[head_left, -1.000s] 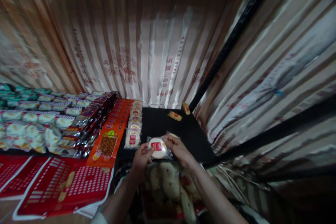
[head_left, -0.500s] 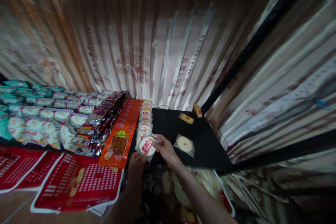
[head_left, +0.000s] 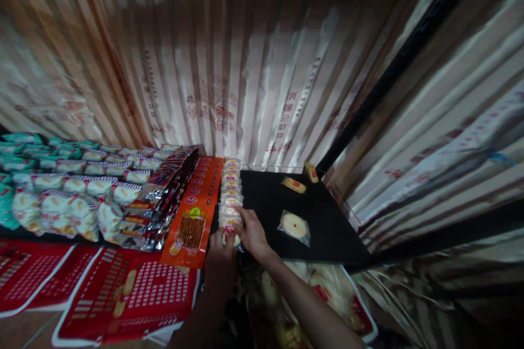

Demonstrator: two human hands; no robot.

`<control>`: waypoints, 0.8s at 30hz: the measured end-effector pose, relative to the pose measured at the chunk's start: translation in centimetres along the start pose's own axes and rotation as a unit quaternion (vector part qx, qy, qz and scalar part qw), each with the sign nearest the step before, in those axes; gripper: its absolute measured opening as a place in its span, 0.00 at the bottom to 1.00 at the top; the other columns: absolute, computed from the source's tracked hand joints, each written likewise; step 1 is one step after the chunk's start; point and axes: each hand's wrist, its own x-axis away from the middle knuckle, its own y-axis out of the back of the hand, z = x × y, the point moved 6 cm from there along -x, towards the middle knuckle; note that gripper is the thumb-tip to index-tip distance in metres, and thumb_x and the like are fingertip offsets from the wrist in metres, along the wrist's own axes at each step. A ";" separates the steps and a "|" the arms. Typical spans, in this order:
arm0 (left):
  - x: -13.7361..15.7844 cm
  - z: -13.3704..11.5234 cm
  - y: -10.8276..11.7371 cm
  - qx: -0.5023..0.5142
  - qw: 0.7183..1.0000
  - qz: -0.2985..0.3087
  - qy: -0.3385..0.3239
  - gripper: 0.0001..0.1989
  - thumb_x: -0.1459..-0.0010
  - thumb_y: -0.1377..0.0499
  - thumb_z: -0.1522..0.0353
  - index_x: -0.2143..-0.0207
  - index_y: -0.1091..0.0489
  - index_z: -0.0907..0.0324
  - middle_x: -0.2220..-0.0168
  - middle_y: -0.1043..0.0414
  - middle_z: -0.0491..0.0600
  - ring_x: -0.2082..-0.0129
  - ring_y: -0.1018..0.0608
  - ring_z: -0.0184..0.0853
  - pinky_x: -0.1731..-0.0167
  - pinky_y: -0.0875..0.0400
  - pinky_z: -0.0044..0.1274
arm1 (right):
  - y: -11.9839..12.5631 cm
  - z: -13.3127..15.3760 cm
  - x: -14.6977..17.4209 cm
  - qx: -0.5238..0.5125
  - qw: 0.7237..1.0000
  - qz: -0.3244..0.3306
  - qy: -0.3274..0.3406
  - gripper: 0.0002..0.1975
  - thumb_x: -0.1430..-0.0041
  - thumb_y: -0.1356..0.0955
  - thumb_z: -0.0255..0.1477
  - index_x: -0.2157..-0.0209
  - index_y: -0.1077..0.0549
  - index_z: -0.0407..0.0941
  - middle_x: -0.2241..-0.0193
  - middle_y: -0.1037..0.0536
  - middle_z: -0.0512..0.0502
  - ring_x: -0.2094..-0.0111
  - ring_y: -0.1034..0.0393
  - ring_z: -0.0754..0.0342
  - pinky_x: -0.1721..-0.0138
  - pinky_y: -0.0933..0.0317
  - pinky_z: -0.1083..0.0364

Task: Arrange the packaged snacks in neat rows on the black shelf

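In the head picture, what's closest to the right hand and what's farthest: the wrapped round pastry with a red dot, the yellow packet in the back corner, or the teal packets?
From the right hand:
1. wrapped round pastry: just to its right
2. yellow packet: back right corner
3. teal packets: far left

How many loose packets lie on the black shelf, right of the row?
3: a round packet nearest the right hand, a yellow packet farther back, and a second yellow packet by the pole. The right hand could hide more.
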 end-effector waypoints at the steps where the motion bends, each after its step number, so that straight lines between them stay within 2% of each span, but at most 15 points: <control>1: 0.0 0.1 -0.2 -0.011 1.000 -0.004 -0.005 0.15 0.43 0.48 0.74 0.54 0.30 0.60 0.54 0.35 0.56 0.55 0.32 0.40 0.57 0.30 0.31 | 0.1 -0.1 0.3 0.016 0.999 -0.030 0.000 0.25 0.51 0.33 0.27 0.49 0.31 0.47 0.57 0.28 0.40 0.56 0.32 0.45 0.54 0.36 0.50; 3: 0.0 0.2 -0.4 -0.026 1.000 -0.013 -0.005 0.15 0.42 0.49 0.74 0.54 0.30 0.61 0.54 0.35 0.57 0.55 0.33 0.40 0.56 0.31 0.32 | 0.0 -0.7 0.8 0.030 0.997 -0.069 -0.007 0.29 0.51 0.32 0.31 0.45 0.35 0.45 0.53 0.29 0.38 0.51 0.35 0.42 0.51 0.37 0.47; 8: -0.3 0.3 -0.5 -0.030 0.999 -0.008 -0.024 0.15 0.41 0.51 0.74 0.54 0.30 0.61 0.55 0.35 0.56 0.56 0.33 0.39 0.57 0.31 0.31 | -1.8 -2.0 0.7 -0.009 0.998 -0.042 -0.045 0.28 0.47 0.35 0.34 0.44 0.37 0.41 0.55 0.26 0.38 0.56 0.31 0.44 0.52 0.37 0.47; 12: -0.8 0.9 -0.2 -0.043 0.998 -0.034 -0.012 0.15 0.41 0.52 0.75 0.55 0.30 0.63 0.56 0.34 0.56 0.56 0.32 0.39 0.58 0.31 0.30 | -2.3 -1.9 0.3 -0.037 0.996 -0.048 -0.059 0.28 0.48 0.34 0.35 0.45 0.35 0.41 0.52 0.27 0.38 0.53 0.32 0.44 0.50 0.38 0.47; 15: -1.1 0.9 -0.2 -0.060 0.996 -0.051 -0.033 0.13 0.41 0.51 0.76 0.58 0.30 0.63 0.58 0.33 0.55 0.58 0.31 0.37 0.59 0.30 0.29 | -1.8 -1.9 0.1 -0.072 0.992 -0.065 -0.081 0.29 0.48 0.34 0.39 0.46 0.34 0.40 0.51 0.28 0.37 0.50 0.34 0.43 0.48 0.40 0.47; 19: -1.3 0.7 -0.2 -0.048 0.995 -0.074 -0.056 0.13 0.41 0.51 0.77 0.57 0.31 0.63 0.58 0.32 0.54 0.58 0.30 0.36 0.59 0.30 0.26 | -1.1 -3.2 -1.5 -0.193 0.966 -0.092 -0.146 0.32 0.44 0.40 0.47 0.43 0.37 0.43 0.43 0.35 0.40 0.42 0.42 0.46 0.43 0.45 0.48; 22: -1.5 0.6 -0.2 -0.032 0.996 -0.077 -0.041 0.13 0.42 0.51 0.78 0.57 0.31 0.62 0.56 0.33 0.54 0.55 0.30 0.36 0.57 0.31 0.27 | -1.7 -4.5 -4.2 -0.279 0.940 -0.087 -0.179 0.36 0.44 0.44 0.53 0.42 0.39 0.44 0.40 0.39 0.44 0.38 0.48 0.48 0.38 0.53 0.48; 24: -1.7 0.4 -0.3 -0.041 0.996 -0.067 -0.036 0.14 0.42 0.50 0.79 0.57 0.32 0.62 0.55 0.33 0.54 0.54 0.31 0.36 0.56 0.32 0.28 | -2.5 -5.3 -6.1 -0.320 0.924 -0.089 -0.191 0.40 0.45 0.46 0.56 0.40 0.42 0.44 0.38 0.43 0.44 0.37 0.52 0.49 0.38 0.56 0.48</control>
